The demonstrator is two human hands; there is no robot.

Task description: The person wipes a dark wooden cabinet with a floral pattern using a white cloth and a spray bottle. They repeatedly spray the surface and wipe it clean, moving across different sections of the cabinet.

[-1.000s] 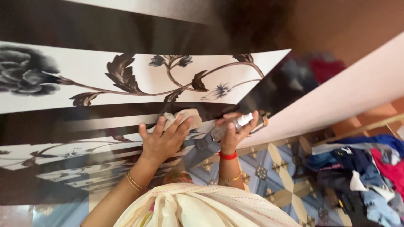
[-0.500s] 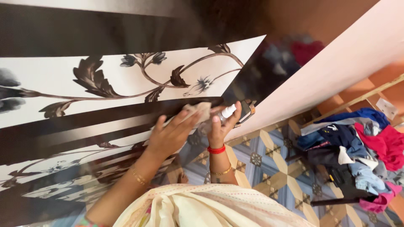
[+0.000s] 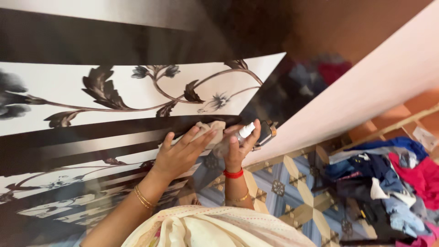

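Note:
My left hand (image 3: 179, 153) presses a beige cloth (image 3: 209, 128) flat against a glossy cupboard door (image 3: 114, 91) printed with dark leaves and flowers on white and black bands. My right hand (image 3: 241, 146) holds a small clear spray bottle (image 3: 241, 133) with a white nozzle, close beside the cloth at the door's lower edge. A metal door handle (image 3: 266, 129) sits just right of the bottle. Both wrists carry bangles, the right one also a red band.
A pink wall (image 3: 366, 91) runs along the right. Below lies a patterned blue and tan tiled floor (image 3: 292, 192). A heap of mixed clothes (image 3: 388, 183) covers the floor at the right. My cream garment (image 3: 215, 228) fills the bottom centre.
The view has shifted left and slightly up. My left hand slid the cloth right along the door, then back a little; the right hand kept the bottle.

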